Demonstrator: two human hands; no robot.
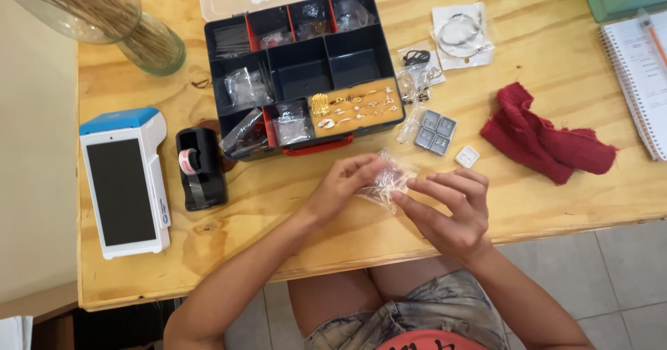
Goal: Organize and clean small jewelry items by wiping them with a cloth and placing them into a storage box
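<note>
Both my hands hold a small clear plastic bag [386,180] just above the wooden table [528,204], near its front edge. My left hand [342,187] pinches the bag's left side. My right hand [448,207] grips its right side with the fingertips. What is inside the bag is too small to make out. Right behind my hands stands an open black compartment box [303,72] holding little bags and a tan pad with small gold and silver jewellery pieces [358,105].
A red cloth [542,136] lies to the right, with a spiral notebook [640,72] beyond it. Small grey squares [435,132] and loose clear bags [460,35] sit beside the box. On the left are a black tape dispenser [200,168], a white-and-blue handheld terminal [125,180] and a glass vase [104,17].
</note>
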